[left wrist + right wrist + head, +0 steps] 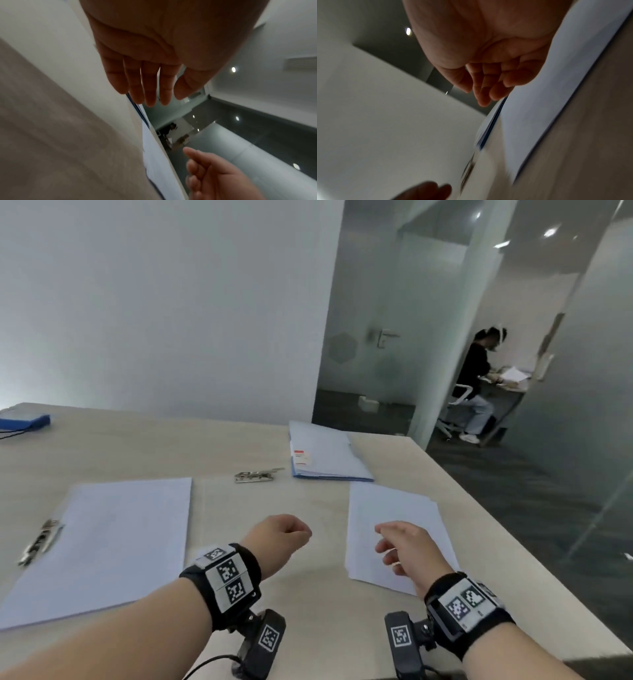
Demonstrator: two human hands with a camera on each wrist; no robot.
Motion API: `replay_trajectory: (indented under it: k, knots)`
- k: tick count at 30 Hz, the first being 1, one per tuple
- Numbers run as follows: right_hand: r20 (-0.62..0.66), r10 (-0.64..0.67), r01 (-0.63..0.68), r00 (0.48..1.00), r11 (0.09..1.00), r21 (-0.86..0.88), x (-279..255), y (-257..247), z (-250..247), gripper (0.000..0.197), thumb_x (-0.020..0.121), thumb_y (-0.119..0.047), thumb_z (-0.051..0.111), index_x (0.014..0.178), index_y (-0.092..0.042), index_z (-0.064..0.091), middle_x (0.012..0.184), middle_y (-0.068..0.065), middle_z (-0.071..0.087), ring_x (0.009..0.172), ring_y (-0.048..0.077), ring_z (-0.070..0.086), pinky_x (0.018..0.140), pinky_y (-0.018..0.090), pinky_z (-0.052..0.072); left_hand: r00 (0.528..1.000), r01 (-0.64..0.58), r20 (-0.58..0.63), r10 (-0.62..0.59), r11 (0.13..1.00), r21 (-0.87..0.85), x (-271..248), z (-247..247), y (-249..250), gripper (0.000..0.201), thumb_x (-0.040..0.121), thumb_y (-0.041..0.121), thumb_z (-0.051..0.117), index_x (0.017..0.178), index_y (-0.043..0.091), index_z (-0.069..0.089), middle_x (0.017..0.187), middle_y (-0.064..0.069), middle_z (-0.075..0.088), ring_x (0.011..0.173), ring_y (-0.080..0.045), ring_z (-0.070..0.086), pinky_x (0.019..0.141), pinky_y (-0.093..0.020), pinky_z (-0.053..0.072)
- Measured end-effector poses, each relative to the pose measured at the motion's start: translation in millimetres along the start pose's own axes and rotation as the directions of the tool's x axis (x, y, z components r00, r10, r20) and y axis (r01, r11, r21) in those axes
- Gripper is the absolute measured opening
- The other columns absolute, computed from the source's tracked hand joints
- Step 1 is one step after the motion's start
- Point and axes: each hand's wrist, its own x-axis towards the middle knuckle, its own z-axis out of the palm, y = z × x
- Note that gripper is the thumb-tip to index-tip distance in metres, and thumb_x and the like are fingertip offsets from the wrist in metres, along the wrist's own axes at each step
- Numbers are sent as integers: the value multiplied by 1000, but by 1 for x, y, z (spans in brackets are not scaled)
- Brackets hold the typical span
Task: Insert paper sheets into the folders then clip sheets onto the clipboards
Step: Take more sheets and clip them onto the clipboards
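Observation:
A white sheet (102,546) lies on a clipboard at the left, its metal clip (41,539) on the left edge. A second metal clip (258,474) lies mid-table, seemingly on a clear board. Blue folders (325,453) are stacked at the back right. In front of them lie loose sheets (394,508). My left hand (284,537) hovers over the bare table between the clipboard and the loose sheets, fingers straight (150,94) and holding nothing. My right hand (394,546) floats above the loose sheets, fingers loosely curled (481,92) and empty.
A blue box (24,419) sits at the far left of the table. The table edge (513,529) runs diagonally on the right, with dark carpet beyond. A person (476,378) sits at a desk behind a glass wall.

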Motion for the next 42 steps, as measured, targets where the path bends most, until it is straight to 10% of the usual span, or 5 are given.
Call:
replay_trajectory:
  k: [9,22,28,33,42]
  knots:
    - [-316,130,-130,940,991,19,-20,64,-133,17,95,-24,58,99,-14,72,97,9,72,81,21,60,66,30,43,973,0,209,-102,898,440,63,112,55,64,91,39,52,150,24,31,147,-4,48,121,-24,55,100,-31,46]
    - [-326,421,-443,846,897,9,-59,116,-222,33,93,-34,50,77,-8,62,56,6,62,41,17,53,43,20,38,918,-274,386,-94,552,787,69,194,93,68,80,41,62,140,19,40,140,-3,50,126,-28,52,104,-37,44]
    - [-268,507,-502,819,860,94,-87,140,-242,43,94,-50,54,102,-8,63,90,15,73,68,25,67,61,28,50,860,-400,510,-20,594,698,47,232,105,88,74,44,65,151,30,25,148,-3,45,135,-25,43,110,-37,38]
    - [-286,312,-218,906,923,317,-90,132,-244,25,97,-10,51,112,-18,70,107,16,77,86,31,71,63,35,57,822,-379,568,31,775,506,40,249,107,88,82,43,64,155,30,16,155,3,38,138,-19,42,112,-29,33]
    - [-350,-60,122,935,980,157,-63,73,-220,25,99,-11,51,103,-18,75,102,6,79,90,24,72,78,40,54,930,-77,349,113,990,-116,71,206,111,76,84,34,70,150,20,34,144,-3,53,126,-24,55,98,-35,45]
